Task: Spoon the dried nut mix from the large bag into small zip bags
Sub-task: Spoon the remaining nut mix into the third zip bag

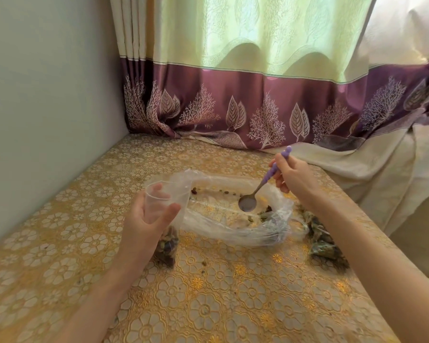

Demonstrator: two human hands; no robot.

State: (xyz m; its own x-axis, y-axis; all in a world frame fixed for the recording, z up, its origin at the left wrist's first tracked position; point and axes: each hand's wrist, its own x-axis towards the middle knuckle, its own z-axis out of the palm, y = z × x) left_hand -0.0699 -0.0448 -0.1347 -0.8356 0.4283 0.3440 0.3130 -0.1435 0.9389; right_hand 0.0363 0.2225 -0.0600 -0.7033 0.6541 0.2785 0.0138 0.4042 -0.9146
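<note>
over the large bag point(233, 219), right hand point(295, 179) holds spoon point(252, 198).

The large bag point(233, 219) of clear plastic is laid flat on the table with its mouth rolled wide open; only a few scattered nuts and a small dark heap near its right end are seen inside; a small zip bag point(165, 214) is held upright just left of it, mouth open, its bottom part filled with dark mix; a spoon point(248, 203) with a purple handle is held over the large bag's opening, bowl down; filled small bags point(325, 243) lie to the right.
</note>
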